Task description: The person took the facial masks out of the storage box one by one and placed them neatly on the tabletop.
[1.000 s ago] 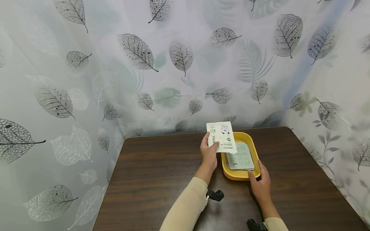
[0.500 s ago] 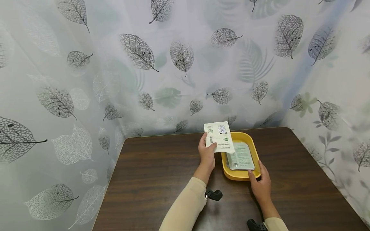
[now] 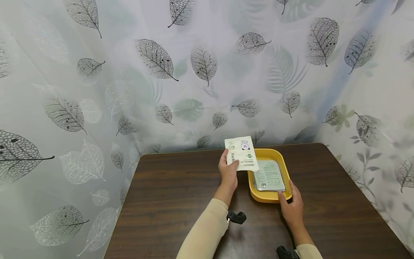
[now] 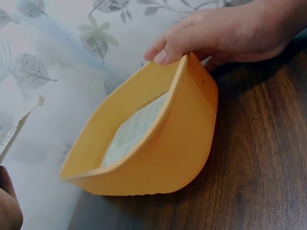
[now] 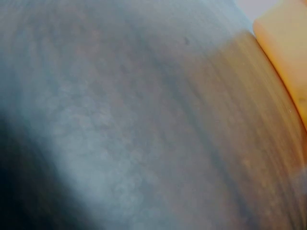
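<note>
A white flat packet with a panda drawing and "Essential Oil" print is pinched at its near left edge by my left hand, thumb on top. It is held up over the left side of a yellow plastic bin, overlapping its rim in the head view. Inside the bin lies a pale green packet with small print and a barcode. My right hand grips the bin's near right corner, thumb over the rim, as the left wrist view also shows. The packet appears nearly edge-on there.
The bin stands on a dark wood-grain table, towards its back right. Behind and beside the table hangs a leaf-printed curtain. A black wrist camera sits at the left wrist. The right wrist view is mostly blurred tabletop.
My left hand has drifted left with the white packet, uncovering more of the bin and the pale green packet. My right hand has stayed at the bin's corner.
</note>
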Tool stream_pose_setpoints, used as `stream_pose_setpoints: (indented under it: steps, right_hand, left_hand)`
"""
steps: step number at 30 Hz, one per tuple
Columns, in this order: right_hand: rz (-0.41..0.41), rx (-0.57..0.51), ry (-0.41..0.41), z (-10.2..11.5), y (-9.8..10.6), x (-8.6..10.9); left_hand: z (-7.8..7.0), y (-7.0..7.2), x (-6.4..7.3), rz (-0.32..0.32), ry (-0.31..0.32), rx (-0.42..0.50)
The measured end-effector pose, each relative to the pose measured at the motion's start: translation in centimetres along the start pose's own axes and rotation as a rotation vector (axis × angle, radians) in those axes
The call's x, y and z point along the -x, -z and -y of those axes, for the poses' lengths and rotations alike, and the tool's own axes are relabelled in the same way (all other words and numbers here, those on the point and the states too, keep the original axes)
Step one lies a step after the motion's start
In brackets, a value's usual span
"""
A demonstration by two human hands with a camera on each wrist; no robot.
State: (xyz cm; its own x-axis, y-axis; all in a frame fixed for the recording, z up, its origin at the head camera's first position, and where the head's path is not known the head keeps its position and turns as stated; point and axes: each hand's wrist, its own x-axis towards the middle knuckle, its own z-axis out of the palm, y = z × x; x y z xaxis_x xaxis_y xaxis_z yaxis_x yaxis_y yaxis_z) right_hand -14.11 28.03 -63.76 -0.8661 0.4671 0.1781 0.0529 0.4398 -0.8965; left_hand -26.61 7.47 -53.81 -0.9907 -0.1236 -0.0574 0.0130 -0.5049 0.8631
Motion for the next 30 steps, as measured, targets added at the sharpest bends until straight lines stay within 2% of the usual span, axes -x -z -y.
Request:
stream_pose_setpoints:
  steps: [19,30]
  right_hand:
    - [0.011,0.002,-0.001,0.3,0.0,0.2]
    - [0.005,0.005,-0.011,0.2,0.0,0.1]
  left_hand:
    - [-0.1,1.5,-0.6,-0.029,-0.015,-0.008]
    - [0.1,2.2,-0.4,-0.032,-0.005,-0.021]
